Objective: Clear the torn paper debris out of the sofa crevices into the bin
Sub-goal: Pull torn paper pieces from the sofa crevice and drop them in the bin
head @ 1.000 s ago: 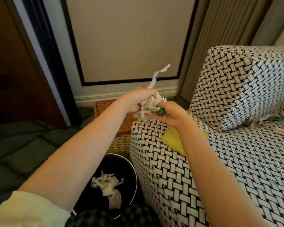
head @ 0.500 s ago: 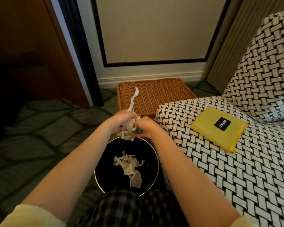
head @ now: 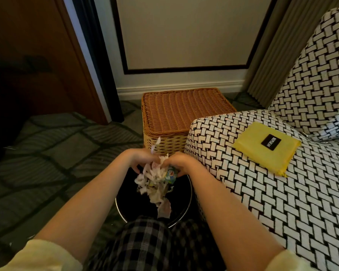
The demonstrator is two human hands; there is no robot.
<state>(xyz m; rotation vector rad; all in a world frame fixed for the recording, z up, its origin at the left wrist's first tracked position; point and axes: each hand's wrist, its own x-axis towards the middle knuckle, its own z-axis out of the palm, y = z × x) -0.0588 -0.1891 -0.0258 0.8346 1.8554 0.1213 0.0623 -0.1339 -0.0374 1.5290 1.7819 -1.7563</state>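
Both hands meet directly above the round black bin [head: 184, 210] on the floor beside the sofa arm. My left hand [head: 138, 159] and my right hand [head: 179, 162] together clutch a bunch of torn white paper scraps [head: 154, 175], with one strip sticking up behind the fingers and a coloured blue-green piece by the right fingers. More paper scraps [head: 163, 209] lie lower down inside the bin; I cannot tell whether any are falling. The black-and-white woven sofa [head: 282, 192] fills the right side.
A wicker basket [head: 176, 114] with a lid stands on the carpet just behind the bin. A yellow pouch with a black label [head: 266, 147] lies on the sofa arm. A wooden door [head: 37, 55] and dark frame are at the left, a curtain at the upper right.
The hands carried the paper bunch from above the sofa arm down and left to over the bin. My view tilted down toward the bin.
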